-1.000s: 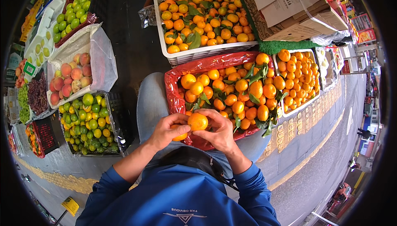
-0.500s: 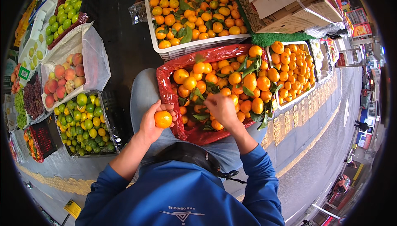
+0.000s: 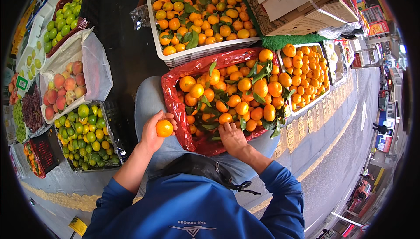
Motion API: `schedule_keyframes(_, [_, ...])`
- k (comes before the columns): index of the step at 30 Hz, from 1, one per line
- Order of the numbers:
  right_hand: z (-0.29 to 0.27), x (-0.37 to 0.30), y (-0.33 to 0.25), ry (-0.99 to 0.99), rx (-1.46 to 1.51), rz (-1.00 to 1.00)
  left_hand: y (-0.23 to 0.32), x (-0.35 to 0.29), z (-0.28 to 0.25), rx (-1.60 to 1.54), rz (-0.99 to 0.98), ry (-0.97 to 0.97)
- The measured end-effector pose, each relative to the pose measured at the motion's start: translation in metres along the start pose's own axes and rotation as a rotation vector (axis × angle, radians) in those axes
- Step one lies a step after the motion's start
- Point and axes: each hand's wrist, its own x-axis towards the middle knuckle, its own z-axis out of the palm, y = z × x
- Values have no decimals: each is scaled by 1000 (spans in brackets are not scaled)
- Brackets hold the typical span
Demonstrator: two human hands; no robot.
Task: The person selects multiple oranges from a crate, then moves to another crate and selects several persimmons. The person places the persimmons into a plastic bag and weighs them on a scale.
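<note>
My left hand [image 3: 154,135] is closed round an orange mandarin [image 3: 164,128], holding it up beside the left edge of a red-lined crate [image 3: 176,130]. In that crate lie many loose mandarins [image 3: 245,84], some with green leaves and stems. My right hand [image 3: 233,139] is palm down at the near side of the pile. Its fingers are slightly apart and reach against the lower edge of one mandarin [image 3: 225,118]; the fingertips are partly hidden among fruit and leaves. Nothing shows as gripped in it.
Behind stands a white crate of smaller mandarins [image 3: 162,51], with another crate [image 3: 322,48] at the right. A cardboard box [image 3: 306,20] sits on green turf [image 3: 293,41]. To the left are peaches [image 3: 70,83], green-yellow citrus [image 3: 89,136] and limes [image 3: 65,20]. Tiled pavement [image 3: 302,136] runs along the right.
My right hand has come down and turned from a raised, curled pose to palm down on the near fruit. My left hand, still holding the mandarin, has shifted slightly left and turned.
</note>
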Motion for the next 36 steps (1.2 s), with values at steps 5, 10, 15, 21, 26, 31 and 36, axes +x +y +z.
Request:
schedule_keyframes(5, [-24, 0, 7, 130, 476, 38, 1, 0, -4, -11, -6, -25])
schedule_keyframes(10, [-57, 13, 3, -74, 1902, 411, -1, 0, -3, -10, -1, -40])
schedule_keyframes(15, [-60, 28, -27, 70, 2359, 57, -1, -1, -5, 19, -1, -1])
schedule_keyframes(21, [-64, 37, -38, 9, 2538, 7, -2, 1, -7, 18, -13, 12])
schedule_keyframes(26, [-73, 36, -47, 75, 2541, 172, -1, -1, -5, 23, -4, -4])
schedule_keyframes(31, [-78, 37, -54, 5, 2511, 353, 1, -9, 21, 404, 149, -43])
schedule_keyframes(36, [-79, 38, -61, -64, 1942, 461, 7, -22, 68, 1259, 563, -95])
